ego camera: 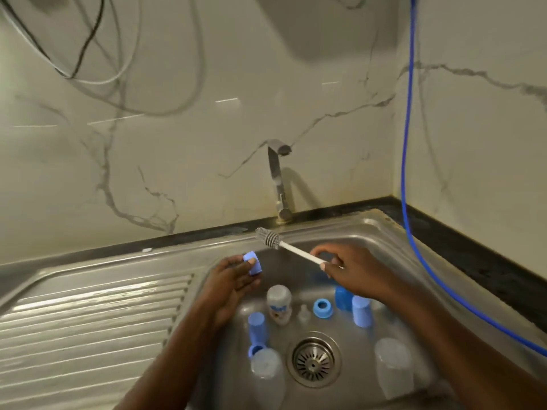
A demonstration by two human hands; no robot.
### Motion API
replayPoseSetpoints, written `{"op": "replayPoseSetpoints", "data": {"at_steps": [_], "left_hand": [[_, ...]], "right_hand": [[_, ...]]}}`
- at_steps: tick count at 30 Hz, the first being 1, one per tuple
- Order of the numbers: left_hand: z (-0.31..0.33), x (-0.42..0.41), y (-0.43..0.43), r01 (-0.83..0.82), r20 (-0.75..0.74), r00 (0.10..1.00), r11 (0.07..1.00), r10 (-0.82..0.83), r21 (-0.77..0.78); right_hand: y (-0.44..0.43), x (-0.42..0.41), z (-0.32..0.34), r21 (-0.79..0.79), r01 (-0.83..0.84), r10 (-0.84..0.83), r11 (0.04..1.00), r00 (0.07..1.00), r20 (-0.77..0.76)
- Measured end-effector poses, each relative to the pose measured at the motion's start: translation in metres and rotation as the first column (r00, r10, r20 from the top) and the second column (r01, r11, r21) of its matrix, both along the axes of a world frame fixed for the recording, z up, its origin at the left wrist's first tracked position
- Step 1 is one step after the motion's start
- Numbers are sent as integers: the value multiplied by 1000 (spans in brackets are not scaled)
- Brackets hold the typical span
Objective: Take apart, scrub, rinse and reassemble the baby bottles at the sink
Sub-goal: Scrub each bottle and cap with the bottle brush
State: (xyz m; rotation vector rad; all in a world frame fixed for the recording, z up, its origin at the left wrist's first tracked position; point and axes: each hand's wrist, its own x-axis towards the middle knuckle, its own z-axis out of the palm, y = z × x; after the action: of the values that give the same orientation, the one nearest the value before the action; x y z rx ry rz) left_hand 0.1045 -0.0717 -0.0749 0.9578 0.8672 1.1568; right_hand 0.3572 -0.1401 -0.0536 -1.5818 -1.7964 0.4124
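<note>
Over sink [381,232]: left hand [233,279] grips cap [253,263], right hand [346,269] brush [288,247].

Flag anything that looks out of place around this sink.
A blue cable hangs down the wall and trails along the counter beside the sink, odd so close to it. Loose wires dangle at upper left.

Dim warm light, soft focus (edges bowed), glare streaks on wall [207,113].
</note>
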Motion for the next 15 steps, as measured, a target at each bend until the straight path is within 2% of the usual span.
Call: {"op": "replayPoseSetpoints", "data": {"at_steps": [5,8,11,15], "left_hand": [[-2,-12,3,-74,127,989,997,76,-27],[-2,-13,8,-44,108,993,999,46,-14],[-2,-11,8,40,28,999,999,-40,4],[0,-12,9,34,58,998,998,-31,-49]], "right_hand": [[-6,-11,6,-45,-31,35,999,996,79],[-10,-14,6,-63,-49,55,997,993,101],[-10,-19,2,-64,-66,71,996,993,94],[-10,-25,-6,-12,-60,61,998,994,96]]}}
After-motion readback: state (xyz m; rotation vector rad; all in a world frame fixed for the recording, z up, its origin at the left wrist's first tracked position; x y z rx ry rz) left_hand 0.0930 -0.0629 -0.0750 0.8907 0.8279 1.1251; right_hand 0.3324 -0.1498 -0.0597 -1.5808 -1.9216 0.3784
